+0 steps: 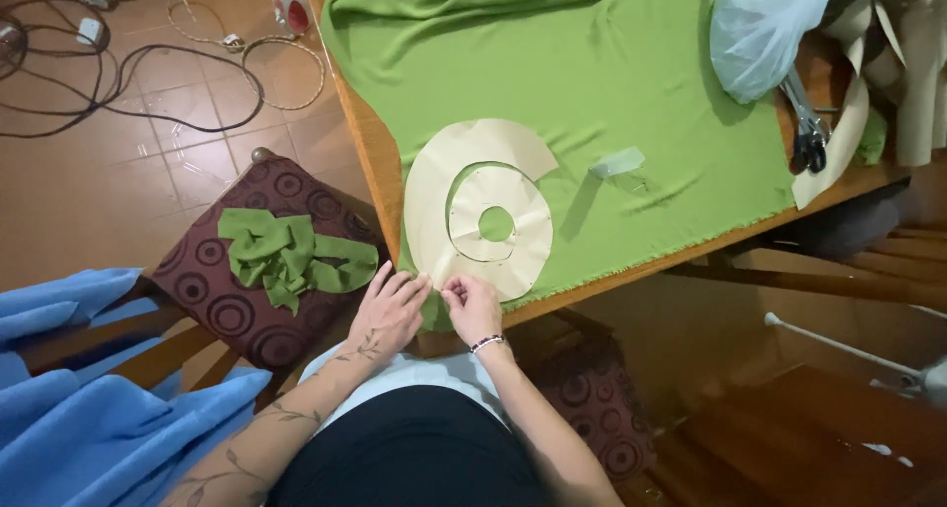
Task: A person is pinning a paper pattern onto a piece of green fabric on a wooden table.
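Both hands meet at the near edge of the wooden surface point(367, 142), over the lower rim of a cream paper ring point(501, 266). The left hand point(388, 313) lies flat with its grip apart, fingers spread on the ring's edge and the green cloth point(631, 83) under it. The right hand point(473, 308) has its fingertips pinched together on the paper rim. A larger paper crescent point(434, 186) lies beside the ring. Green scraps point(286, 253) sit on a patterned cushion point(237, 310) to the left; scissors point(807, 127) rest well apart, at the far corner.
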